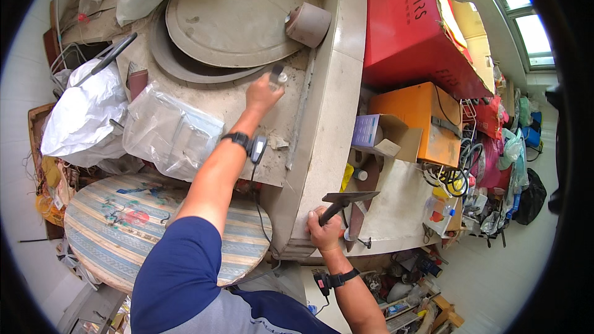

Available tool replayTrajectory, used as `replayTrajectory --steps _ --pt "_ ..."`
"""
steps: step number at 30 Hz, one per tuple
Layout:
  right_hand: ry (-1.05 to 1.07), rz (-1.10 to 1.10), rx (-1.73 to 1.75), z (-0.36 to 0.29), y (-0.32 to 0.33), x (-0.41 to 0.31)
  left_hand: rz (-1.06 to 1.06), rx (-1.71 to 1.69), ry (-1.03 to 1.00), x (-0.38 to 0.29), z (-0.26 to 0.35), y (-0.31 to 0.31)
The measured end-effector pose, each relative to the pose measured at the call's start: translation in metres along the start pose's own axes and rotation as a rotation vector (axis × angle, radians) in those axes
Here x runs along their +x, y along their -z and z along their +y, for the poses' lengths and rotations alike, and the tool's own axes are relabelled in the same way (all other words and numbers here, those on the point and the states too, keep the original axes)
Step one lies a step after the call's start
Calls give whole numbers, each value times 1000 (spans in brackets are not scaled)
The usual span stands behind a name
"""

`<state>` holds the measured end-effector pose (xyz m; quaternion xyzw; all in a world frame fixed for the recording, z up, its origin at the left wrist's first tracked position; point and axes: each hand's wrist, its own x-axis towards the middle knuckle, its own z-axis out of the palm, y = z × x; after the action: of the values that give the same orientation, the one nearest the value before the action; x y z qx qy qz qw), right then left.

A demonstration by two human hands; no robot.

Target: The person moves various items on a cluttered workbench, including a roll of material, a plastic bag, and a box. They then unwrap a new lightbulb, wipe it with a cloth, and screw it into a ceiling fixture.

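Observation:
My left hand (pixel 265 94) reaches forward over the dusty masonry counter (pixel 250 150), beside a large round pan (pixel 185 67). Its fingers are closed around a small object (pixel 279 76) with a dark part and a pale round end; motion blur hides exactly what it is. A big round lid (pixel 232 23) with a loop handle rests askew on the pan, leaving a gap at the near side. My right hand (pixel 325 229), lower and to the right, grips the dark handle of a flat-bladed hand tool (pixel 349 197), its blade tilted upward at the edge of the tiled ledge (pixel 325 139).
A brownish roll (pixel 308 24) leans against the lid. Plastic bags (pixel 167 132) crowd the left. Below them is a round striped tabletop (pixel 171 222). A red carton (pixel 417 32), an orange box (pixel 424 123) and an open small carton (pixel 385 137) stand right. A cable (pixel 260 222) hangs from my left wrist.

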<state>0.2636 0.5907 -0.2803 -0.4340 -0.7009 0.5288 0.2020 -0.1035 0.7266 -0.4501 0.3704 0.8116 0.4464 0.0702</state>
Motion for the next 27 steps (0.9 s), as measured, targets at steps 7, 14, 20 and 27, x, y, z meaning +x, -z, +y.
replayTrajectory --steps 7,14,20,27 --pt "63 13 -26 3 0 0 -212 233 233 -30 -28 20" --pt "61 -2 24 -2 2 -1 -120 -14 74 -14 -15 -1" --pt "73 19 5 -3 2 1 -489 121 -62 -10 18 -41" --pt "36 34 -34 -4 3 0 -252 -153 204 -9 6 -36"
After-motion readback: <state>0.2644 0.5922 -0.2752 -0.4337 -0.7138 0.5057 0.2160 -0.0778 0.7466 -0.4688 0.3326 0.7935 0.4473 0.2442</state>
